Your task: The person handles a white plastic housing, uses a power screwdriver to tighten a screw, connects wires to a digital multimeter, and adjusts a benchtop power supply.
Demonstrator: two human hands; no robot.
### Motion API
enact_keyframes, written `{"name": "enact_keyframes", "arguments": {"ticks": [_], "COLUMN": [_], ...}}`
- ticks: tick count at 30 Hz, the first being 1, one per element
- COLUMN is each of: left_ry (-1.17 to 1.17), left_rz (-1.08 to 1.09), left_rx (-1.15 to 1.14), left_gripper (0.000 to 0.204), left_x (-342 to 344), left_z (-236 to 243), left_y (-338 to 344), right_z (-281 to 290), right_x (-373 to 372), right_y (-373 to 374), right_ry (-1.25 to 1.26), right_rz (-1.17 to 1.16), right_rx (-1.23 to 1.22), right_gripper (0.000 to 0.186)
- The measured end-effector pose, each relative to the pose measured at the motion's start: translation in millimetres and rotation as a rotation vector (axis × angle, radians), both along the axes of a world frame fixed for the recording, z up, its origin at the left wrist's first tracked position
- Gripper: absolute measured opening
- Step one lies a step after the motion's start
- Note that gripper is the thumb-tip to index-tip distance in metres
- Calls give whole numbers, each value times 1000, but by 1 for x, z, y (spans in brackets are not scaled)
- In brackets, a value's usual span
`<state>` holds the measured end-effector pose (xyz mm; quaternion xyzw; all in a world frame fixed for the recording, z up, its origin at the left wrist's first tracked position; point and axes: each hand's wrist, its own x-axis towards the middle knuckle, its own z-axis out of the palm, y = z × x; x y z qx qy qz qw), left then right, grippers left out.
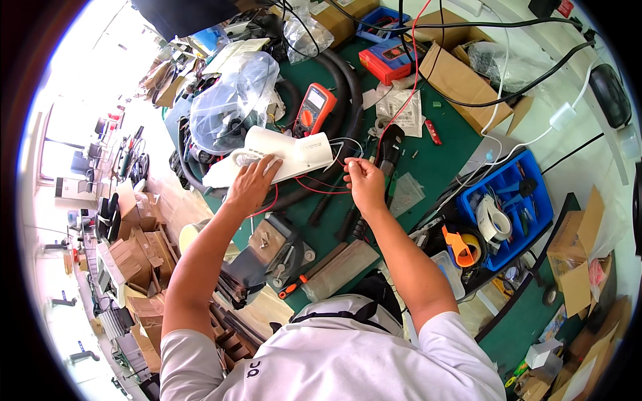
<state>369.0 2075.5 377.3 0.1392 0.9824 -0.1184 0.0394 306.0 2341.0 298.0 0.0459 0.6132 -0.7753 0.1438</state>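
Note:
A white plastic housing (304, 150) with a wide, tube-like end lies across the cables on the green bench. My left hand (253, 182) grips its near side, fingers over the top. Thin white wire (353, 139) loops out from its right end toward my right hand (365, 186), which is closed in a pinch on that wire; the tip is hidden by the fingers. A red wire (322, 183) runs below the housing toward the right hand. Just behind the housing stands an orange-red multimeter (314, 110).
Thick black hoses (349, 87) curl behind my hands. Clear plastic bags (234, 103) crowd the left, and a cardboard box (461, 83) sits at the far right. A blue divided tray (528, 214) holds tape and tools. Hanging black cables (468, 27) cross above the bench.

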Motion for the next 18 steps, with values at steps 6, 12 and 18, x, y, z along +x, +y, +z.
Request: {"name": "enact_keyframes", "arguments": {"ticks": [6,12,18], "left_ry": [39,67,-96], "left_rz": [24,102,120], "left_rx": [40,267,1034], "left_gripper": [61,48,39], "left_x": [2,-6,-28], "left_z": [-11,27,10], "left_y": [-4,60,128], "right_z": [-3,4,29], "right_x": [3,12,29], "right_y": [0,-5,1], "right_ry": [27,250,413], "right_rz": [15,-38,-70], "right_rx": [-2,93,210], "right_gripper": [22,18,17]}}
